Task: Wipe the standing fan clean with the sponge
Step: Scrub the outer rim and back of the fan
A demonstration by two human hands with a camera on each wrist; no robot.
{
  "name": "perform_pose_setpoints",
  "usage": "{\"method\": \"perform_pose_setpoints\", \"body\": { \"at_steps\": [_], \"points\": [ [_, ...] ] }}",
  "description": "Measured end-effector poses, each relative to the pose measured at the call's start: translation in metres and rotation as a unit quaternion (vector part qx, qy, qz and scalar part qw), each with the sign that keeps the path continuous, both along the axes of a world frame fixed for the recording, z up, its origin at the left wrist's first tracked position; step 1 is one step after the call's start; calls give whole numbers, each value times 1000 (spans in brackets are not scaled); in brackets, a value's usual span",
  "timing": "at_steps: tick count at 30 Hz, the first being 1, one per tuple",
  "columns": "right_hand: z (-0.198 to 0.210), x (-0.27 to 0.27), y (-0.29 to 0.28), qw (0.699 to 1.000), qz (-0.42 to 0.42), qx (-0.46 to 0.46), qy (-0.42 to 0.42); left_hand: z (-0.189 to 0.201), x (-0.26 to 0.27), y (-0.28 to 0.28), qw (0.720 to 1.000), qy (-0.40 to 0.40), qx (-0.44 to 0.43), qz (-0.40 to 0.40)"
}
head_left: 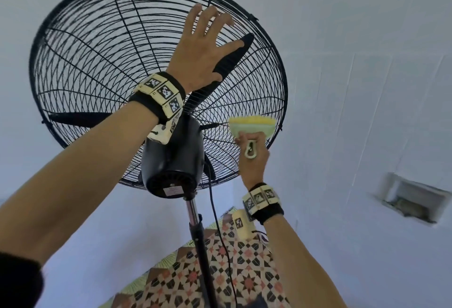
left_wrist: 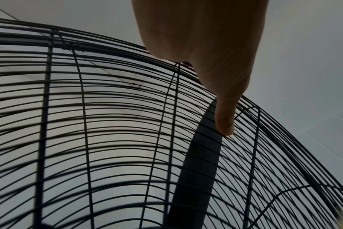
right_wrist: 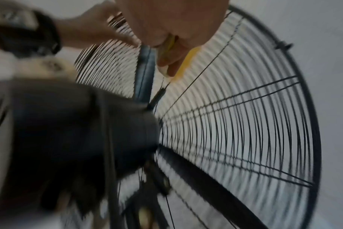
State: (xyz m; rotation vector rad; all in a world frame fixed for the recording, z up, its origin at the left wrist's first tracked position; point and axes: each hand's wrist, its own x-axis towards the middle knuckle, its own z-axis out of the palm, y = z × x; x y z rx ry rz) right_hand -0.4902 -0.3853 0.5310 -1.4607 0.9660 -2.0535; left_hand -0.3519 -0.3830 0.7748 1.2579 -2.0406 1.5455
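The left hand (head_left: 204,46) lies flat with fingers spread on the back of the fan (head_left: 156,80) cage, steadying it. The right hand (head_left: 253,156) grips the handle of the sponge (head_left: 253,124), pressed to the lower right wires. Best to wipe along the wires, lightly, with the cage braced.

Your left arm (head_left: 80,161) reaches up and forward, its hand (head_left: 203,48) flat with fingers straight and spread, palm away from you, the thumb (left_wrist: 224,117) stretched out to the side. A marker band (head_left: 159,97) wraps that wrist. Your right arm (head_left: 300,258) rises from the lower right, shorter in reach and lower than the left. Its hand (head_left: 252,158) is curled tight, fingers (right_wrist: 170,62) wrapped round a handle (head_left: 251,150). That wrist wears a band (head_left: 263,201) too. The right wrist view is blurred.
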Motion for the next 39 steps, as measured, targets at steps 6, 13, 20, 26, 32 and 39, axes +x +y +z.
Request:
{"method": "perform_pose_setpoints", "body": {
  "at_steps": [6,13,20,26,32,39],
  "points": [
    [-6,3,-2,984,117,-35,133,1,-5,2,1000,3,1,1],
    [-2,-28,-8,999,-29,-33,4,0,-4,3,1000,2,-1,10],
    [3,5,14,977,137,-37,158,1,-8,7,1000,-5,1,4],
    [1,1,4,994,61,-27,89,0,-6,9,1000,-2,-2,9],
    [-1,14,14,988,105,-19,113,-1,-8,6,1000,2,-2,10],
    [1,1,5,997,52,3,50,-1,-6,4,1000,0,-3,17]
  ]
}}
